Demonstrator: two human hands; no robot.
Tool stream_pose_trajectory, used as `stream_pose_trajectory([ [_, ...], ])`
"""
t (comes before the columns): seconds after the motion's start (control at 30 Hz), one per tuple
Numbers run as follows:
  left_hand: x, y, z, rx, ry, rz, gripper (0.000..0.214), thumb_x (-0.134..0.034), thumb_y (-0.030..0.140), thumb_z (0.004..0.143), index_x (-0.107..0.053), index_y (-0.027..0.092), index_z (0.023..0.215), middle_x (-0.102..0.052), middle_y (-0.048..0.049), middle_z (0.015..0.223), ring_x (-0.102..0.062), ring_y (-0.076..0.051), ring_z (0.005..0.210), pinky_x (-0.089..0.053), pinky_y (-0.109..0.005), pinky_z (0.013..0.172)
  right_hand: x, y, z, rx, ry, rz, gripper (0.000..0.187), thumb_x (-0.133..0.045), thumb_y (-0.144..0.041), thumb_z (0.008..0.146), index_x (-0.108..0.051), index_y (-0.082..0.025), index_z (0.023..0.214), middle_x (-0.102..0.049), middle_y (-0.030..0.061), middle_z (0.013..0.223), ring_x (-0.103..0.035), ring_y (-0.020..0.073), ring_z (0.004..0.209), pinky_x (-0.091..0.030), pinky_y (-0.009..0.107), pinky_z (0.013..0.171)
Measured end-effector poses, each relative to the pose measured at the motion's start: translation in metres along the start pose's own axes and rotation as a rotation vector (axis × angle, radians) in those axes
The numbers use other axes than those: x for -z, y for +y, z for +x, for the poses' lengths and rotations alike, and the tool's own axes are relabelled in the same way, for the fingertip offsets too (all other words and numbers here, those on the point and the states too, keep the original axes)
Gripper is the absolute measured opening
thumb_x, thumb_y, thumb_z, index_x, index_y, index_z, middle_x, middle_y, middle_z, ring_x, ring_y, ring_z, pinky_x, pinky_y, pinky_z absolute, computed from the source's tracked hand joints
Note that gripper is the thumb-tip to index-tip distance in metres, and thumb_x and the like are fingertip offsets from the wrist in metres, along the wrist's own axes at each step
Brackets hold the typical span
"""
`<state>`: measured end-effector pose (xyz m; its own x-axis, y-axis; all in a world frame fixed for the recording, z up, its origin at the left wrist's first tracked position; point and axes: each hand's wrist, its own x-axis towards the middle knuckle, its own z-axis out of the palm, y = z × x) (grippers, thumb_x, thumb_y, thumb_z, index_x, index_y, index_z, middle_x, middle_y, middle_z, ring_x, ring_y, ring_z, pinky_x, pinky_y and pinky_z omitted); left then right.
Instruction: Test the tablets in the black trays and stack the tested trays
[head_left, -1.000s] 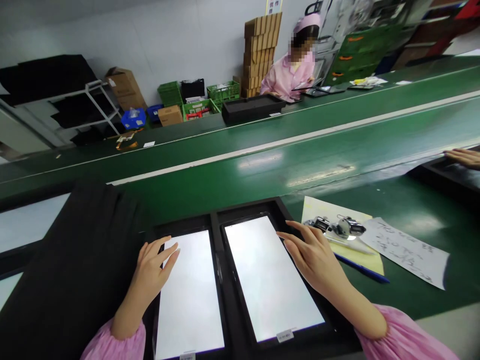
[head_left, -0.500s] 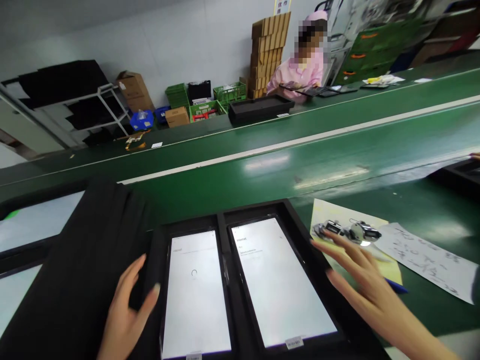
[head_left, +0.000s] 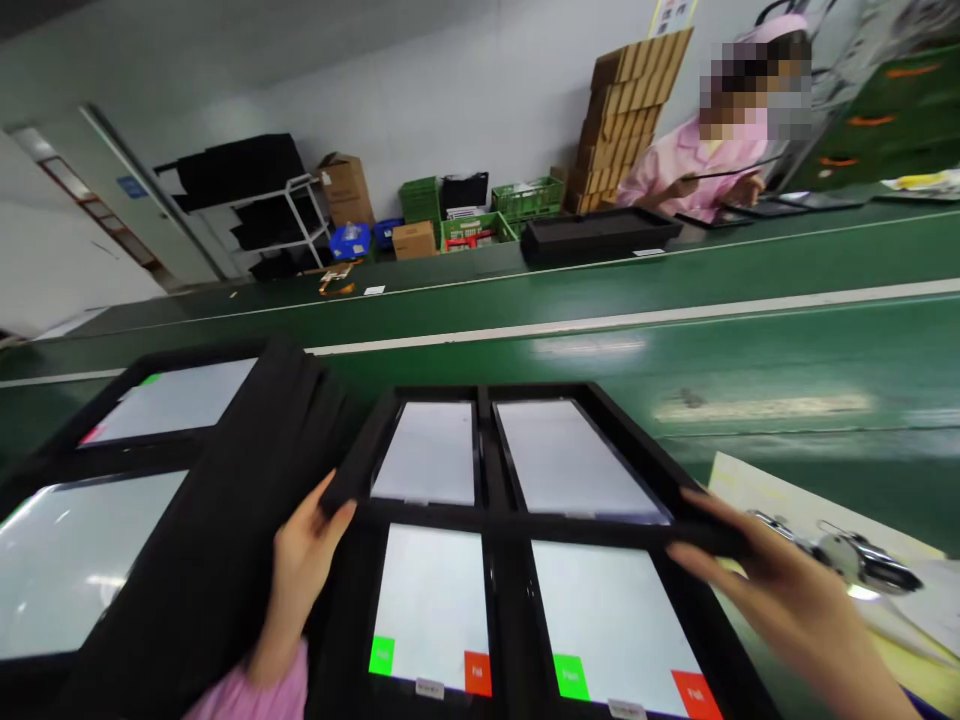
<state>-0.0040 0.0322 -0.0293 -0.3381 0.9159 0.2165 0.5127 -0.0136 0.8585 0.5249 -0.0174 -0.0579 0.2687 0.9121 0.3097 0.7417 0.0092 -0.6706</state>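
A black foam tray (head_left: 484, 450) bears two tablets, a left tablet (head_left: 426, 455) and a right tablet (head_left: 577, 460), both with whitish screens. My left hand (head_left: 304, 545) grips its left near corner between thumb and fingers. At the right near corner, my right hand (head_left: 765, 560), somewhat blurred, holds it too. Nearer to me, partly under it, lies a lower tray (head_left: 514, 640) with two more tablets. The lower left tablet (head_left: 433, 600) and lower right tablet (head_left: 611, 610) each show a green and a red square. Their far ends are covered.
Left of me, a stack of black trays (head_left: 225, 500) carries tablets (head_left: 90, 560) on top. Metal tally counters (head_left: 862, 560) lie on papers (head_left: 757, 485) at right. Beyond the green bench, a co-worker in pink (head_left: 705, 160) sits near another black tray (head_left: 600, 235).
Both hands have gone from open beside the tray to gripping it. The tray has shifted away from me, exposing the tray beneath. The camera view has turned left.
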Motion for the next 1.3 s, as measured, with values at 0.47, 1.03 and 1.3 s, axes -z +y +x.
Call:
stream_pose_trajectory([
  [0.47,-0.074,0.032,0.072,-0.310,-0.262,0.226,0.029,-0.060,0.043,0.101,-0.079,0.022,0.102,-0.074,-0.0127,0.132,-0.062,-0.033,0.137,-0.041,-0.056,0.124,-0.050,-0.021,0.094,0.284,-0.057,-0.139,0.028,-0.056,-0.036,0.100,-0.080,-0.022,0.101,-0.074,0.0124,0.119,-0.066,0.0299,0.116,-0.052,0.052,0.106],
  [1.03,-0.135,0.110,-0.005,-0.713,-0.720,0.557,0.035,-0.049,0.041,0.111,-0.078,0.031,0.127,-0.059,-0.0113,0.158,-0.041,-0.041,0.156,-0.012,-0.088,0.123,-0.053,-0.013,0.060,0.328,-0.153,-0.169,0.028,-0.062,-0.045,0.103,-0.080,-0.024,0.097,-0.058,0.0133,0.154,-0.050,0.0421,0.135,-0.043,0.066,0.111],
  [1.3,-0.169,0.111,0.004,-0.680,-0.780,0.628,0.038,-0.047,0.041,0.112,-0.078,0.025,0.127,-0.050,-0.0121,0.167,-0.034,-0.045,0.159,-0.011,-0.094,0.118,-0.026,-0.046,0.037,0.492,-0.234,-0.078,0.016,-0.057,-0.028,0.108,-0.068,-0.022,0.098,-0.078,0.0087,0.110,-0.068,0.0269,0.104,-0.048,0.049,0.097],
])
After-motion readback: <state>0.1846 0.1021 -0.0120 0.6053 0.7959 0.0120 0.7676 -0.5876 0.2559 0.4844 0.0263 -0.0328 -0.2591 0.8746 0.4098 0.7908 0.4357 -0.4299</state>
